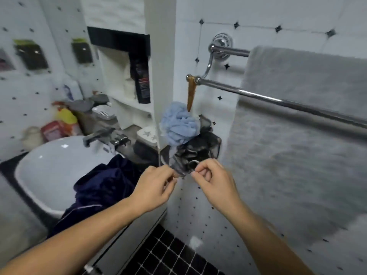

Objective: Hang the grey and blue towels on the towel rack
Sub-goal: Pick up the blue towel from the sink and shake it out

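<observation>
A grey towel (294,135) hangs over the back bar of the chrome towel rack (258,96) on the tiled wall at right. The front bar is bare. A dark blue towel (103,183) lies crumpled over the rim of the white sink (49,165). My left hand (156,185) and my right hand (212,179) are close together below the rack's left end, fingers curled, at the bottom of a dark mesh bath sponge (196,153). Whether the fingers pinch the sponge or its cord I cannot tell.
A light blue bath sponge (178,124) hangs by a brown cord (191,94) from the rack's front end. A wall niche (127,80) holds a black bottle (142,80). Bottles, a soap dish and a faucet (99,135) crowd the sink's back. Black floor tiles (168,257) lie below.
</observation>
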A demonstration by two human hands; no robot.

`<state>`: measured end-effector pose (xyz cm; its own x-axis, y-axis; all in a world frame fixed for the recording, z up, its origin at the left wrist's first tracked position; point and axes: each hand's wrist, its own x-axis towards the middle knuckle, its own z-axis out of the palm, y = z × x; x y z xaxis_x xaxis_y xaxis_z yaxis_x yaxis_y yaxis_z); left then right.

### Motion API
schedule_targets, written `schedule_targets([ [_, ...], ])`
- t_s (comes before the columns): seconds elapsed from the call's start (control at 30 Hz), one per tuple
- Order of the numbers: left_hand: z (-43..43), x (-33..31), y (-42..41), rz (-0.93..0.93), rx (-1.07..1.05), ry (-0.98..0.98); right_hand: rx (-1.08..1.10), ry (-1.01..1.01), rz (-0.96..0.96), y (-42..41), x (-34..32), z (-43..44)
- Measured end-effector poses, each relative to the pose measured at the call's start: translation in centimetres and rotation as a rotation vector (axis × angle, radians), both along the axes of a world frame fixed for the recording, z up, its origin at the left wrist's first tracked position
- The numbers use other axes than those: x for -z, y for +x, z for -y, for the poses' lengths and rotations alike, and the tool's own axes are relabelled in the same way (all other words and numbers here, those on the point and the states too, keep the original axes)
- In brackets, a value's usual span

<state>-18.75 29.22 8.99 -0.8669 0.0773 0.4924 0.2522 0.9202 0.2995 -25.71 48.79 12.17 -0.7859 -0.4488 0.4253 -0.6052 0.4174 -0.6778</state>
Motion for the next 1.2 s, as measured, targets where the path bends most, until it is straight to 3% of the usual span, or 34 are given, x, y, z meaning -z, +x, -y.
schedule_targets([
  [0.17, 11.7, 6.5, 7.1, 0.309, -0.429, -0.051, -0.262, 0.163, 0.225, 2.0, 7.1, 9.3],
  [0.3, 19.7, 10.2, 11.1, 0.483, -0.614, -0.035, -0.349, 0.281, 0.349, 2.8, 11.1, 16.0],
  [0.53, 29.5, 18.0, 11.1, 0.968, -0.442, -0.114, -0.267, 0.461, 0.454, 3.3, 16.9, 26.9],
  [0.63, 31.5, 19.9, 9.9, 0.902, -0.411, -0.127, -0.239, 0.597, 0.523, 4.4, 19.4, 30.2],
  [0.7, 32.6, 19.8, 9.0, 0.869, -0.375, 0.005, -0.234, 0.739, 0.49, 5.2, 20.3, 31.8],
  [0.77, 33.1, 19.0, 8.1, 0.86, -0.331, 0.269, -0.212, 0.85, 0.377, 6.1, 20.7, 32.8],
  [0.87, 33.2, 17.2, 6.8, 0.804, -0.207, 0.602, -0.137, 0.877, 0.254, 6.6, 20.6, 33.8],
  [0.97, 32.2, 14.4, 5.3, 0.676, -0.104, 0.806, -0.056, 0.745, 0.267, 6.5, 19.6, 34.2],
  [1.03, 30.9, 12.3, 4.0, 0.623, -0.065, 0.878, -0.008, 0.515, 0.334, 6.3, 18.1, 33.7],
  [1.2, 25.1, 6.6, 0.7, 0.39, 0.058, 0.653, 0.178, -0.314, 0.671, 5.8, 12.1, 29.4],
])
